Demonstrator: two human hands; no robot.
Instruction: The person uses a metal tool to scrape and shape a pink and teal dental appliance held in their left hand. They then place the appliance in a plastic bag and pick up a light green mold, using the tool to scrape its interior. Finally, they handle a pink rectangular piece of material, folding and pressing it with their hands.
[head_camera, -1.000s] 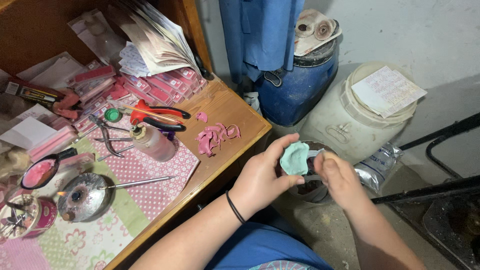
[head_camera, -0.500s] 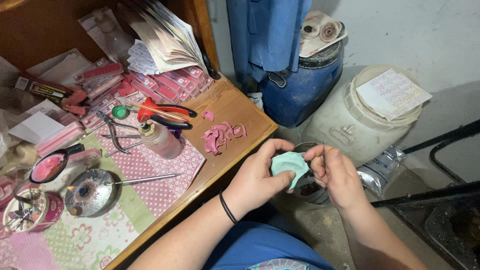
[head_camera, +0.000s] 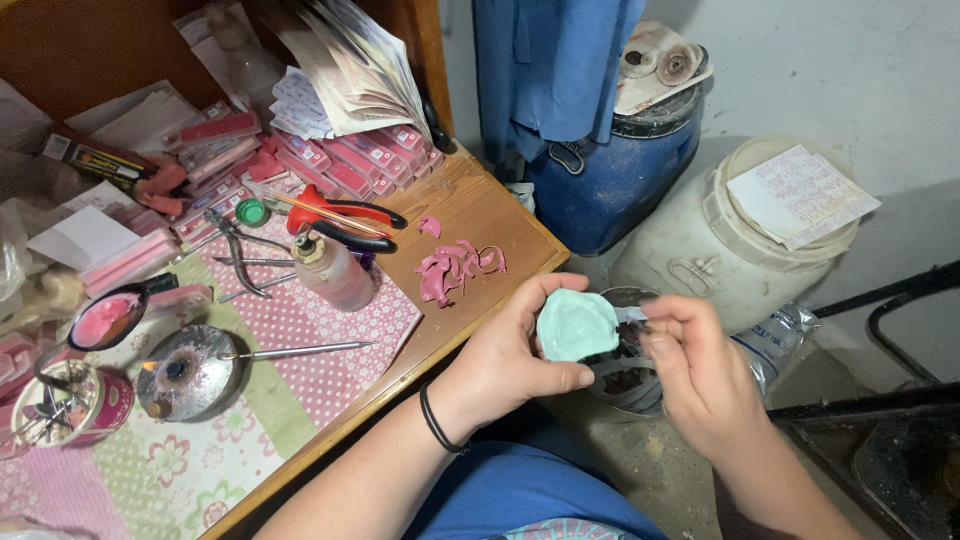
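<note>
While the pale green wax piece (head_camera: 577, 324) sits cupped in the left hand (head_camera: 510, 355), held off the table's edge and above a small metal bowl (head_camera: 625, 380) on the floor, its upper face already shows raised, petal-like ridges, so the shaping looks well under way rather than just begun. The left fingers (head_camera: 560, 378) curl under and around the piece, thumb along its top rim, gripping it firmly. The right hand (head_camera: 700, 375) comes in from the other side with its fingers pressed together in a pinch on a thin metal tool (head_camera: 632, 315), whose tip meets the right edge of the green piece; that edge seems to be what is left to work. What lies in the bowl is dark and too unclear to name.

On the wooden table (head_camera: 480, 205) just beside the left hand lies a heap of pink wax shavings (head_camera: 455, 268), which I judge to be offcuts from trimming already done. Farther left a small glass bottle (head_camera: 330, 270) stands on a pink dotted cloth (head_camera: 330, 335), with red-handled pliers (head_camera: 345, 222) behind it and a round metal dish (head_camera: 185, 372) with a thin rod laid across it. Pink wax strips crowd the back of the table under a fanned stack of papers (head_camera: 350, 65). On the floor, well apart, stand a blue drum (head_camera: 610, 175) and a white plastic tub (head_camera: 730, 240).
</note>
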